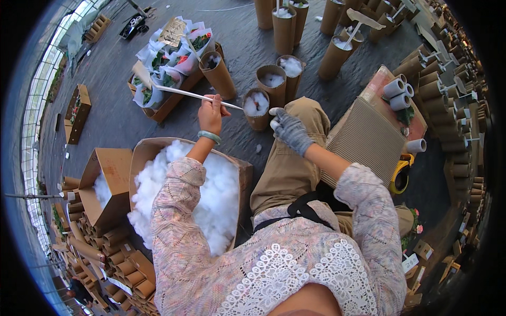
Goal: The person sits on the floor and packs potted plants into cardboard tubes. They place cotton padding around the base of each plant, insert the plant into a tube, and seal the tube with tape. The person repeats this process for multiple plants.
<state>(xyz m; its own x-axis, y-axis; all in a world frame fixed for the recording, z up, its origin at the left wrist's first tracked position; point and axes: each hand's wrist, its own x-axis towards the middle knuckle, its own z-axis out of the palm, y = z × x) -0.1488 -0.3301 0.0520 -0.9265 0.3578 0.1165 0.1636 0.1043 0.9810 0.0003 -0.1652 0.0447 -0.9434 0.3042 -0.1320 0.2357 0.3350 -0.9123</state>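
Note:
In my bare left hand (210, 115) is a thin white stick (178, 91), held slantwise. A pale, flat tag-like piece (142, 74) is at its far end. The stick's near tip reaches the rim of a short corrugated cardboard tube (257, 112). White fibre stuffing (253, 103) fills that tube's mouth, with a small reddish-brown bit showing in it. My right hand (291, 130), in a grey glove with white fingertips, hovers just right of this tube by my knee. Its fingers are bent and apart, with nothing visible between them. Two more stuffed tubes (272, 81) stand directly behind.
A large carton (245, 170) of white stuffing sits to my left. Behind it, a cardboard tray (166, 110) holds wrapped flowering plants beside an upright tube (219, 75). Corrugated sheets (363, 138) and a yellow tape roll (403, 173) lie right. Stacked tubes (442, 98) line the far right.

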